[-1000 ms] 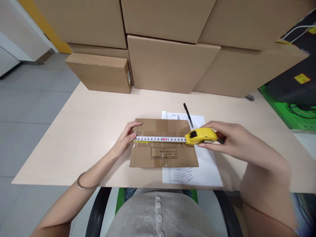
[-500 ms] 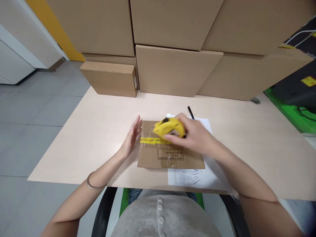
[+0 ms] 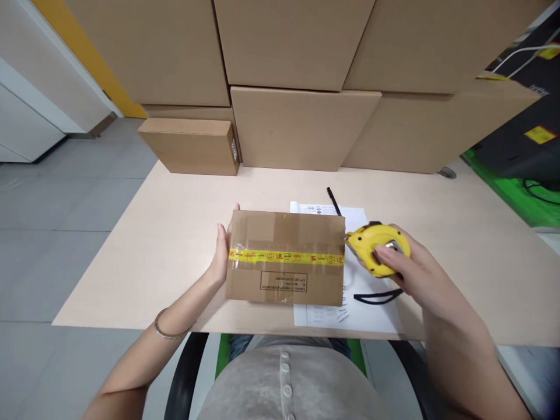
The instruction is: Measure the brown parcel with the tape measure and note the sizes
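Note:
A cardboard box [image 3: 286, 233] with yellow printed tape across its top is in front of me, partly over white paper. My left hand [image 3: 221, 254] holds its left end, with the thumb up along the side and most of the fingers hidden behind the box. My right hand [image 3: 405, 265] grips a yellow tape measure [image 3: 371, 248] just beyond the box's right edge. The thumb lies on the case, and the nose of the tape measure points at the box. A black wrist strap [image 3: 378, 297] hangs from it over the paper.
White sheets [image 3: 319, 315] with writing lie partly beneath the box. A black pen [image 3: 333, 201] rests at their far edge. Large cardboard boxes [image 3: 306, 131] are stacked along the back of the table [image 3: 459, 262], with a smaller carton [image 3: 188, 146] at back left.
The tape measure has moved right, from above the box's top to beyond its right edge. The box and my left hand have shifted slightly left.

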`<state>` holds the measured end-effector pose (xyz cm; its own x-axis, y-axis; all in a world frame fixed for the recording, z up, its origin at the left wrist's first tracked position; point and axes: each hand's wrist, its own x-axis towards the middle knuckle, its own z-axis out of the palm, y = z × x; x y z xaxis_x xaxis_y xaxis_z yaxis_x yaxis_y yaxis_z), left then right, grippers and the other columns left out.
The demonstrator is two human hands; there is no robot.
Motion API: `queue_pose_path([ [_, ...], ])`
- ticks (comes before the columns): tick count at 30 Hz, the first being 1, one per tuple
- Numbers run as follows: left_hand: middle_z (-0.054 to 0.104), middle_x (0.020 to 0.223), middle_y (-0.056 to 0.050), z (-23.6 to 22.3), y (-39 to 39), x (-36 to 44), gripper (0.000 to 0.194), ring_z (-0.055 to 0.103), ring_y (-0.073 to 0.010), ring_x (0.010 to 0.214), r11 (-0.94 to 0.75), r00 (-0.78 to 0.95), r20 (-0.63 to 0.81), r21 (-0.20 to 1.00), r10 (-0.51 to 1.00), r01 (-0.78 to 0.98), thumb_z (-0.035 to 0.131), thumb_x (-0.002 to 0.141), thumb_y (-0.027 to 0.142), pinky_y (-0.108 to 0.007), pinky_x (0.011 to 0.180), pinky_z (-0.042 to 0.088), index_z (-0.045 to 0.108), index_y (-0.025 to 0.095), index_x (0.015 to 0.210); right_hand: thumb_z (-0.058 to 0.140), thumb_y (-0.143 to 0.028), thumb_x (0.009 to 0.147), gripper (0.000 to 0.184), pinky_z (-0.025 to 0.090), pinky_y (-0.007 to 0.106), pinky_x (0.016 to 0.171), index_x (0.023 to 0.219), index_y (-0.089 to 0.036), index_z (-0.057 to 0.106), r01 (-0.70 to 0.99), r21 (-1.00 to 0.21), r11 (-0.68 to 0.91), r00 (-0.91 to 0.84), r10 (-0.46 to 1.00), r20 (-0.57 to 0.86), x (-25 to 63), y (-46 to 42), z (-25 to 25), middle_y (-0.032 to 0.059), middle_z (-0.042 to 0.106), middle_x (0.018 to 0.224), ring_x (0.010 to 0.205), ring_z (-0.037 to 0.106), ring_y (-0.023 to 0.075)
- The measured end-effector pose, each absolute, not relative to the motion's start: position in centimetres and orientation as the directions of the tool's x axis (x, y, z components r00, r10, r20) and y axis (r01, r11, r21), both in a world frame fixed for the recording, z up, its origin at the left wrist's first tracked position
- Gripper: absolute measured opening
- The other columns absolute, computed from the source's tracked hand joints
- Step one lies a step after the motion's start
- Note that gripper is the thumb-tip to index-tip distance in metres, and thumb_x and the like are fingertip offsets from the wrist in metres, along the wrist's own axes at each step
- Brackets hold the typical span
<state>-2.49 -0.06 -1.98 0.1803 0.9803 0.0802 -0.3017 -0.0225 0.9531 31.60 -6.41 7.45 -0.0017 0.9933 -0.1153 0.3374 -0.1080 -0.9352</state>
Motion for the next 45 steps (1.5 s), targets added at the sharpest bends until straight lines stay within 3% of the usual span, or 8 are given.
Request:
queue_pose_path([
  [5, 0.056, 0.162, -0.002, -0.5, -0.1, -2.0, 0.064, 0.04, -0.0296, 0.158, -0.28, -0.038, 0.281, 0.914, 0.959, -0.292, 0.031, 0.1, 0.077, -0.05, 0.13, 0.03, 0.066, 0.036, 0.133, 0.07, -0.057, 0.092, 0.028, 0.058, 0.035, 0.057, 0.1, -0.03, 0.064, 0.335, -0.941, -0.049, -0.109, 0.99, -0.09, 32.5, -9.4, 7.5, 0.0053, 0.074, 0.092, 0.076, 0.071, 0.0259],
  [10, 0.061, 0.155, -0.002, -0.7, -0.1, -2.1, 0.03, 0.051, -0.0318, 0.146, -0.336, 0.069, 0.376, 0.885, 0.924, -0.321, 0.064, 0.091, 0.057, -0.054, 0.119, 0.041, 0.066, 0.035, 0.112, 0.078, -0.053, 0.087, 0.03, 0.066, 0.038, 0.073, 0.107, -0.031, 0.071, 0.518, -0.855, 0.025, -0.214, 0.972, -0.102, 34.0, -10.2, 7.7, 0.0071, 0.08, 0.111, 0.093, 0.078, 0.0293],
  [18, 0.069, 0.135, -0.007, 0.4, 0.0, -2.0, 0.048, 0.058, -0.033, 0.13, -0.278, 0.04, 0.307, 0.902, 0.951, -0.33, 0.059, 0.088, 0.059, -0.049, 0.113, 0.046, 0.07, 0.029, 0.124, 0.078, -0.052, 0.09, 0.057, 0.065, 0.036, 0.082, 0.143, -0.04, 0.061, 0.527, -0.761, 0.378, -0.315, 0.919, 0.238, 30.0, -5.0, 11.8, 0.0045, 0.071, 0.138, 0.108, 0.075, 0.0262],
  [27, 0.075, 0.111, -0.008, 0.9, 0.1, -1.4, 0.051, 0.064, -0.0358, 0.127, -0.079, 0.005, 0.09, 0.9, 0.996, -0.429, 0.047, 0.091, 0.071, -0.051, 0.106, 0.05, 0.064, 0.027, 0.111, 0.058, -0.028, 0.104, 0.034, 0.05, 0.036, 0.103, 0.138, -0.028, 0.06, 0.356, -0.618, 0.701, -0.774, 0.591, 0.225, 17.5, 2.5, 14.2, 0.0044, 0.072, 0.136, 0.12, 0.068, 0.023],
  [36, 0.065, 0.091, -0.001, 0.5, 1.2, -1.9, 0.03, 0.062, -0.0235, 0.089, -0.182, -0.011, 0.198, 0.877, 0.98, -0.444, 0.073, 0.073, 0.047, -0.036, 0.081, 0.049, 0.061, 0.026, 0.09, 0.06, -0.033, 0.104, 0.043, 0.052, 0.039, 0.101, 0.147, -0.032, 0.06, 0.51, -0.545, 0.665, -0.71, 0.683, 0.17, 23.0, 1.2, 13.7, 0.0043, 0.073, 0.14, 0.121, 0.069, 0.0261],
  [39, 0.068, 0.095, -0.001, 0.4, 1.4, -2.0, 0.029, 0.061, -0.0243, 0.092, -0.139, 0.02, 0.167, 0.874, 0.986, -0.467, 0.074, 0.071, 0.044, -0.036, 0.081, 0.047, 0.062, 0.027, 0.09, 0.064, -0.045, 0.102, 0.043, 0.057, 0.037, 0.083, 0.143, -0.034, 0.066, 0.644, -0.539, 0.543, -0.572, 0.809, 0.132, 28.8, -0.3, 13.6, 0.0036, 0.078, 0.127, 0.096, 0.074, 0.0242],
  [42, 0.069, 0.1, -0.002, 0.2, 1.5, -2.2, 0.028, 0.062, -0.0256, 0.095, -0.13, 0.025, 0.161, 0.872, 0.987, -0.471, 0.074, 0.07, 0.043, -0.038, 0.084, 0.047, 0.063, 0.027, 0.09, 0.065, -0.057, 0.098, 0.046, 0.05, 0.035, 0.056, 0.138, -0.036, 0.07, 0.753, -0.548, 0.364, -0.382, 0.92, 0.087, 34.1, -2.1, 13.1, 0.0022, 0.079, 0.097, 0.059, 0.059, 0.0186],
  [45, 0.07, 0.101, -0.002, 0.1, 1.5, -2.3, 0.028, 0.062, -0.0258, 0.098, -0.132, 0.035, 0.168, 0.869, 0.985, -0.477, 0.074, 0.07, 0.044, -0.038, 0.085, 0.047, 0.064, 0.027, 0.09, 0.068, -0.063, 0.093, 0.049, 0.041, 0.035, 0.047, 0.137, -0.041, 0.071, 0.793, -0.559, 0.241, -0.258, 0.965, 0.049, 36.5, -3.3, 12.2, 0.0011, 0.075, 0.088, 0.052, 0.048, 0.0178],
])
